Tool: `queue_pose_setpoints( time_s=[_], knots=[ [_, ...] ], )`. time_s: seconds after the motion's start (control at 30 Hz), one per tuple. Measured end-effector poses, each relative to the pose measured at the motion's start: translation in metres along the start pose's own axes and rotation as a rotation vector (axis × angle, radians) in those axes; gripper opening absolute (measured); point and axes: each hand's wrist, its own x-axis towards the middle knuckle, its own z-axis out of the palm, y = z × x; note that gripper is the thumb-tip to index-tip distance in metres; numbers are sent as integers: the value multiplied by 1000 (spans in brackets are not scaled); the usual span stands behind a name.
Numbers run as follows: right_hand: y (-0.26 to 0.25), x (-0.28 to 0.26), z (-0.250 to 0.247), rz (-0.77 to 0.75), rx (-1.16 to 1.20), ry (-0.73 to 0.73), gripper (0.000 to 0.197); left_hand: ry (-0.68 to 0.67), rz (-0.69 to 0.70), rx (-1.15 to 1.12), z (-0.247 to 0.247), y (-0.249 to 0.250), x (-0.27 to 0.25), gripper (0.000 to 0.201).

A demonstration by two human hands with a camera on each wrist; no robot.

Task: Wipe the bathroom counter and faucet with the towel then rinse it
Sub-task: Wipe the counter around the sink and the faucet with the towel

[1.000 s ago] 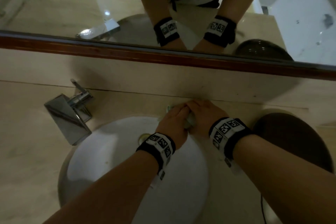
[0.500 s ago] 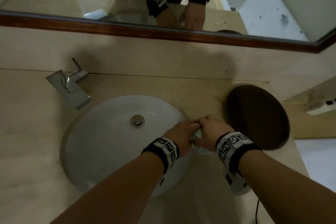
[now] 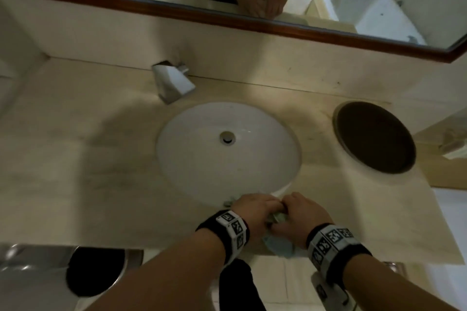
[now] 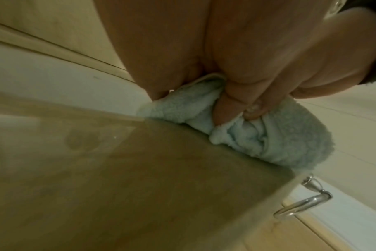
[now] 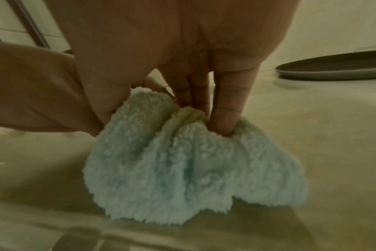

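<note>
Both hands [image 3: 276, 217] apparently grip towel [image 5: 182, 169], labels unreadable

Pale blue towel [image 5: 182, 161], beige counter [image 3: 75, 159], white sink [image 3: 202, 164], dark brown lid [image 3: 374, 136].

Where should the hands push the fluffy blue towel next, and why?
Probably sideways along the counter's front strip. Both the left hand and right hand bunch the towel at the near edge by the sink, partly hanging over, so pulling nearer would likely drag it off.
</note>
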Motion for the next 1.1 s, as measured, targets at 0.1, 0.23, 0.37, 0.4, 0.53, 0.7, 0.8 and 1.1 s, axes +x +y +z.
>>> queue_pose_setpoints(
  time_s=[0.1, 0.23, 0.37, 0.4, 0.53, 0.7, 0.8, 1.1],
  knots=[
    [-39, -5, 17, -60, 12, -19, 47, 64, 10, 93, -3, -16, -41, 41],
    [-92, -3, 31, -154, 41, -27, 50, 138, -28, 161, -12, -46, -94, 40],
    [-149, 1, 41, -269, 30, -28, 61, 247, -60, 158, -24, -72, -150, 31],
    [-163, 1, 43, -297, 25, -29, 64, 269, -76, 161, -26, -78, -165, 31],
    [-228, 12, 52, -476, -43, -11, 67, 375, -196, 197, -41, -106, -232, 41],
    [-316, 25, 47, -658, -149, 9, 61, 468, -417, 300, -69, -137, -290, 46],
    [-369, 32, 38, -760, -172, 61, 53, 462, -849, 378, -78, -152, -316, 59],
    [-391, 59, 7, -992, -344, -44, 83, 625, -1256, -153, -129, -125, -293, 89]
  ],
)
